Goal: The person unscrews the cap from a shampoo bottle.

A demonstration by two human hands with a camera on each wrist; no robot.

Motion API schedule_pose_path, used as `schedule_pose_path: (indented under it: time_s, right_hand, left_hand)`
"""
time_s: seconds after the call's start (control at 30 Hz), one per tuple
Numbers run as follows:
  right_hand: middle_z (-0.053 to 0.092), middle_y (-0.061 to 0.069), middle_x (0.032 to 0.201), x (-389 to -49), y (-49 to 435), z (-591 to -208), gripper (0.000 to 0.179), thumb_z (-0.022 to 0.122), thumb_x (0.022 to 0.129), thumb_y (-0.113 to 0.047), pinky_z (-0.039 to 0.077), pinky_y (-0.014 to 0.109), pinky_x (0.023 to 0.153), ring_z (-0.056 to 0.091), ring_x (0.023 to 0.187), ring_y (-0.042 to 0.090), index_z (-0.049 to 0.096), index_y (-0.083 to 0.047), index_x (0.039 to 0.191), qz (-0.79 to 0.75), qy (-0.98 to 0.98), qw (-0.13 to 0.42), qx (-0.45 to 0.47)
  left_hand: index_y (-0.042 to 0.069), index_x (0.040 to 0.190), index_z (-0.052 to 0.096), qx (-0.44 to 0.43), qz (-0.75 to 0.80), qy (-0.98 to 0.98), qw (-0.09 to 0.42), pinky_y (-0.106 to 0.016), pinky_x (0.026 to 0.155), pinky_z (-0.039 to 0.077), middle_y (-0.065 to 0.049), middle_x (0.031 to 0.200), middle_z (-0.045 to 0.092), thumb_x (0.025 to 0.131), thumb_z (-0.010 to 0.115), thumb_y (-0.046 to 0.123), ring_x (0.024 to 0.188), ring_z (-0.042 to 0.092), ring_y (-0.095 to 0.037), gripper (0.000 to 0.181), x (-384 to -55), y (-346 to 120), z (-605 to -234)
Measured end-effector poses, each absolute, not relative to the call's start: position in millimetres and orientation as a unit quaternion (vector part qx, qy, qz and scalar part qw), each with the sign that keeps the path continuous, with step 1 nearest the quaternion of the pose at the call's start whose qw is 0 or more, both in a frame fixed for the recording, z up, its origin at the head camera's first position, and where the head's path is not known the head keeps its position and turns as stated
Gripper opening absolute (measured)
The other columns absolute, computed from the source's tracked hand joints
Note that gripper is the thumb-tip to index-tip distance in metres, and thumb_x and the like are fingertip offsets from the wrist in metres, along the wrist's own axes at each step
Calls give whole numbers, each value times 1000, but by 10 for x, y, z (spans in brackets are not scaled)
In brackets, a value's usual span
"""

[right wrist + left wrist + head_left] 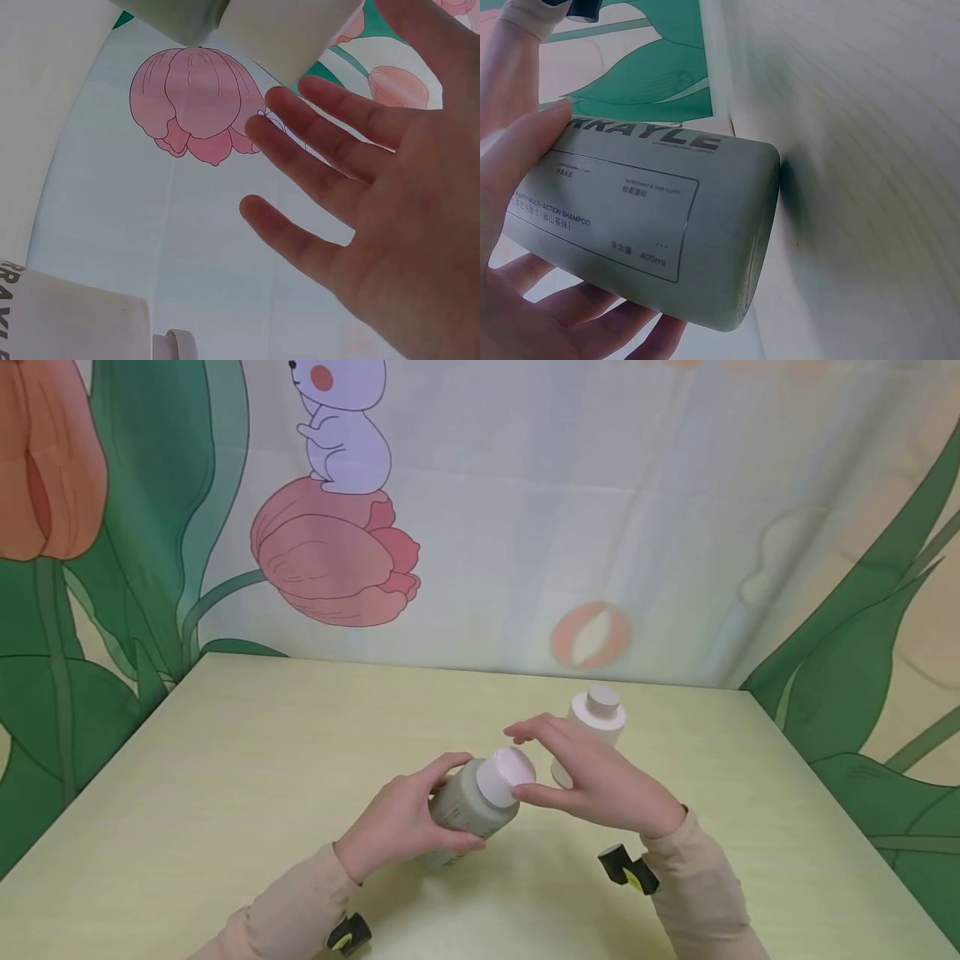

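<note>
My left hand (397,822) grips a grey-green shampoo bottle (461,806) round its body, thumb along the near side. The bottle leans to the right, its white cap (507,777) pointing up toward my right hand (600,777). In the left wrist view the printed label (622,202) reads as shampoo, 400ml, and the base is close to the table. My right hand is spread about the cap, with the thumb tip at the cap's edge and the fingers raised beyond it. In the right wrist view those fingers (322,157) are nearly straight, with nothing between them.
Behind my right hand a white bottle (597,717) with a small cap stands upright on the pale yellow table (225,760), partly hidden by the hand. A curtain (487,527) printed with flowers and an animal hangs along the table's far edge.
</note>
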State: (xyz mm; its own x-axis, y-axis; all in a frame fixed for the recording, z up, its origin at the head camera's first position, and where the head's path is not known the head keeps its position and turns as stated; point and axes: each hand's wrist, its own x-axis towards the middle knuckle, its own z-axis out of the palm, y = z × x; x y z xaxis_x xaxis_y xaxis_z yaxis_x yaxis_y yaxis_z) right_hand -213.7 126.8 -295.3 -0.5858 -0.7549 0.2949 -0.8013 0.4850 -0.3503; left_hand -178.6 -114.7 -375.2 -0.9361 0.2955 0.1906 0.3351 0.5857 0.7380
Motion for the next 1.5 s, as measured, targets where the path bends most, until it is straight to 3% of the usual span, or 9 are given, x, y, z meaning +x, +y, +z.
schedule_pose_path:
  time_s: [0.2,0.33,0.47,0.73,1.0,1.27,1.5]
  right_hand:
    - [62,-5,118,-2157,1244,-2975,41,72,87,-28,48,28,90,56,104,8,58,-14,124,227,-847,66,477]
    - [59,-4,125,-2161,1261,-2970,46,72,88,-23,47,30,96,56,114,12,55,-13,130,223,-834,69,501]
    - [56,-4,129,-2157,1276,-2958,53,72,87,-29,46,33,100,53,120,13,52,-15,134,224,-847,63,479]
    - [62,-6,112,-2161,1259,-2974,37,72,87,-30,49,29,91,57,106,9,59,-15,119,232,-854,73,460]
    - [60,-4,125,-2147,1255,-2966,47,71,88,-26,47,32,98,55,116,12,55,-15,130,234,-843,65,480]
    - [63,-7,108,-2164,1243,-2996,41,76,83,-32,48,29,88,59,101,8,60,-16,117,235,-844,96,472]
    - [61,-4,124,-2163,1271,-3002,49,74,85,-24,47,33,96,57,113,13,57,-14,130,212,-828,92,510]
  left_hand:
    - [25,135,48,-177,-419,-890,23,-35,79,48,0,105,71,64,89,37,90,65,-12,82,-1786,-1144,-3746]
    - [25,135,48,-179,-416,-891,24,-36,79,48,-1,105,71,64,89,37,90,65,-13,83,-1787,-1143,-3739]
    - [24,135,48,-179,-414,-892,24,-36,79,49,-1,105,71,64,89,36,90,65,-13,83,-1787,-1140,-3734]
    - [25,135,48,-171,-416,-893,19,-37,80,49,-1,106,71,64,89,36,91,65,-13,82,-1782,-1139,-3739]
    - [25,135,48,-172,-419,-891,17,-37,81,49,-1,105,71,64,89,36,91,65,-13,82,-1782,-1143,-3741]
    - [23,136,48,-167,-419,-892,17,-38,82,50,-2,106,71,64,89,37,92,65,-13,84,-1781,-1148,-3745]
    - [24,136,47,-167,-422,-891,13,-39,83,49,-2,108,71,64,89,36,94,65,-14,84,-1781,-1148,-3748]
